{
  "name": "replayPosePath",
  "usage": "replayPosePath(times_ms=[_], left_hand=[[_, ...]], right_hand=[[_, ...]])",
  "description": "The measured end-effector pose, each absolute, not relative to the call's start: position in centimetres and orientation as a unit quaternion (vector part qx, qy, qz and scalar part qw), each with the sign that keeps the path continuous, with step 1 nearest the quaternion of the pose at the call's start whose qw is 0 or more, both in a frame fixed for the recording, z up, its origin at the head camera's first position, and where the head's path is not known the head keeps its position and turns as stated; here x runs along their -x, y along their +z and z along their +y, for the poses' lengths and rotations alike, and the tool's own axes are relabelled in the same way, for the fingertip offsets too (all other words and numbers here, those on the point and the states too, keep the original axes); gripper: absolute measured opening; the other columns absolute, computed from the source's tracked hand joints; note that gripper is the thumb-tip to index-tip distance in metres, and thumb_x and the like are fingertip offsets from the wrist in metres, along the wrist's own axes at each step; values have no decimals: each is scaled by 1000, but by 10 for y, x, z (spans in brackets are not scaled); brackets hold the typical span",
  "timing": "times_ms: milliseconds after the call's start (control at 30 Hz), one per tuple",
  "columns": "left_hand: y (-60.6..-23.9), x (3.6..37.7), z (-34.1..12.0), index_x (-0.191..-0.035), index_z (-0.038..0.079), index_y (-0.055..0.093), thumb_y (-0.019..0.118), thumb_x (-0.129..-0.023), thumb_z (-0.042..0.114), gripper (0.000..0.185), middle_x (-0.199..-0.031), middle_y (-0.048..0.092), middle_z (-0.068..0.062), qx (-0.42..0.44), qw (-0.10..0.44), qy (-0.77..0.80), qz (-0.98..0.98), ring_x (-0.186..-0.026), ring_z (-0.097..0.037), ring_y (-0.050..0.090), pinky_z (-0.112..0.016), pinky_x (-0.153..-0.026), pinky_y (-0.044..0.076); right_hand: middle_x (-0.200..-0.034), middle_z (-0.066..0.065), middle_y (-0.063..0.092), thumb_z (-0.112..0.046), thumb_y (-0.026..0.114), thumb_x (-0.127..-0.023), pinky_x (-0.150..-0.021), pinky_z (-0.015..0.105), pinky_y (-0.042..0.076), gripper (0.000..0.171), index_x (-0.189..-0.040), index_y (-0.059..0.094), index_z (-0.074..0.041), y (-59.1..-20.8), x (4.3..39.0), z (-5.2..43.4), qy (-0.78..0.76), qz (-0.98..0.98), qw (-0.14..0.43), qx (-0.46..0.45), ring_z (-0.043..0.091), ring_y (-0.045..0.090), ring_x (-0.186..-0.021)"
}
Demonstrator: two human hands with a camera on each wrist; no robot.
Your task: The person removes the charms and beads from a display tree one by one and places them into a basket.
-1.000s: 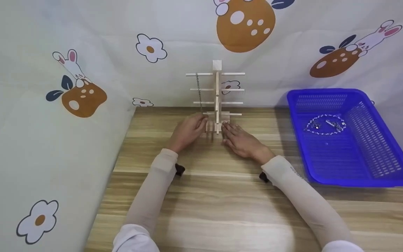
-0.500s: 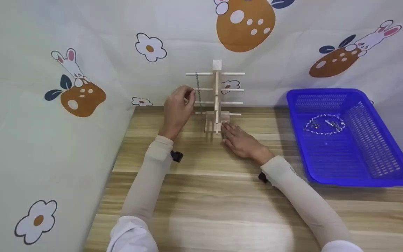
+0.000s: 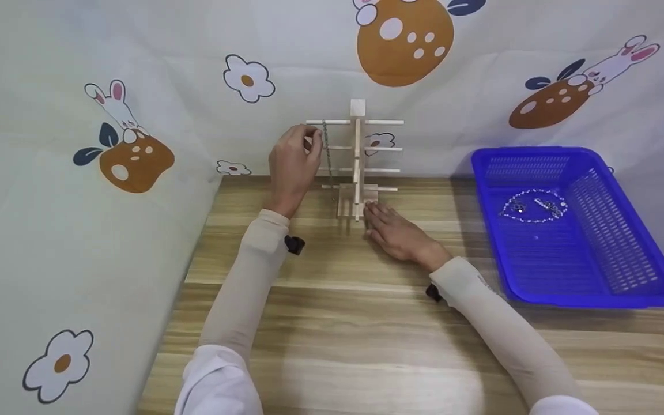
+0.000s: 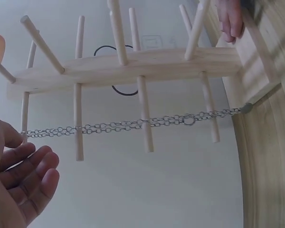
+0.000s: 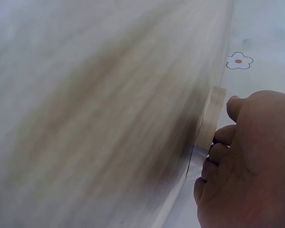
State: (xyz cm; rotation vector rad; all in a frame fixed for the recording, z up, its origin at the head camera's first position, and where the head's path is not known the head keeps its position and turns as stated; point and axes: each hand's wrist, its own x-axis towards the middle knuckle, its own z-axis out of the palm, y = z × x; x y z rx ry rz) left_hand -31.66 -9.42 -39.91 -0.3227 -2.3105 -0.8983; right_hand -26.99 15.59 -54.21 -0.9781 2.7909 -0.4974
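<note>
Thin silver chain (image 3: 327, 151) hangs from the pale wooden peg stand (image 3: 358, 167), centre frame; left hand (image 3: 293, 161), fingers loosely curled and empty, hovers beside it while the flat, open right hand (image 3: 398, 233) steadies the base.

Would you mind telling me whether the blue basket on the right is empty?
No, the head view shows a beaded necklace with small metal pieces lying on the floor of the blue basket.

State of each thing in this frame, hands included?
Wooden rack: upright on the table.
Chain: hanging from the rack's top left peg.
Left hand: raised, fingers at the chain's top.
Right hand: flat against the rack's base.
Blue basket: holds a bead necklace.
</note>
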Motion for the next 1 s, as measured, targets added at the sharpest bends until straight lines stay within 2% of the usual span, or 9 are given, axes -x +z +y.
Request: replayPosePath(times_ms=[300,733,1000], left_hand=[[-396,322,-85,-110,6,80,65,-107,27,26,-103,82,-6,90,271,-369,-884,-81,-17,76,-35,-76,62],[-397,322,-82,-103,5,75,63,-105,19,19,-87,79,-6,79,309,-388,-865,-76,-18,73,-37,-70,58],[-394,321,-83,-103,4,77,65,-104,21,21,-79,77,-6,67,308,-386,-867,-70,-19,67,-35,-65,51]], right_hand=[[-176,26,18,-28,40,-116,-136,55,16,64,-166,22,7,-542,271,156,-177,926,71,326,43,16,-165],[-176,25,20,-31,41,-117,-135,57,17,64,-167,24,5,-543,271,156,-181,926,75,322,41,18,-165],[-175,25,19,-32,42,-116,-134,60,16,65,-166,24,5,-546,273,156,-192,924,74,322,42,17,-165]])
